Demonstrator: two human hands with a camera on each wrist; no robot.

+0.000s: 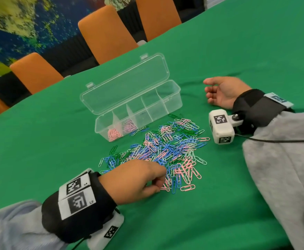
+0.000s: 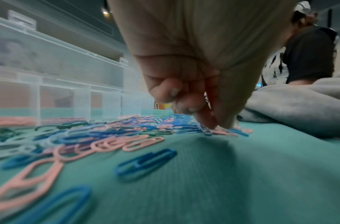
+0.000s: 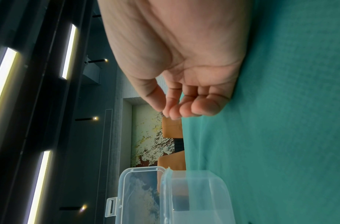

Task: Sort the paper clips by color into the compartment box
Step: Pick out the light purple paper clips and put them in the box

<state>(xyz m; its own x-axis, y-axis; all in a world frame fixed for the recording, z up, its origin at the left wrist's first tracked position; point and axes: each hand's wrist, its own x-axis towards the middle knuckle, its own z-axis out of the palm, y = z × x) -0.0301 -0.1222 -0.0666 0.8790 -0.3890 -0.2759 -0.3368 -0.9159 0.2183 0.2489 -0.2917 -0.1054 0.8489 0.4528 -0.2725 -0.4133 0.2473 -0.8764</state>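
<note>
A mixed pile of paper clips in pink, blue, green and white lies on the green cloth in front of the clear compartment box. The box's lid stands open. Pink clips fill the leftmost compartment, and pinkish clips sit in the one beside it. My left hand is at the pile's near edge, its curled fingers pinching a clip whose colour is hidden. My right hand rests on its side to the right of the box, its fingers loosely curled around nothing.
My right forearm in a grey sleeve lies on the table to the right of the pile, with the wrist camera close to the clips. Orange chairs line the table's far edge. Green cloth lies bare near me.
</note>
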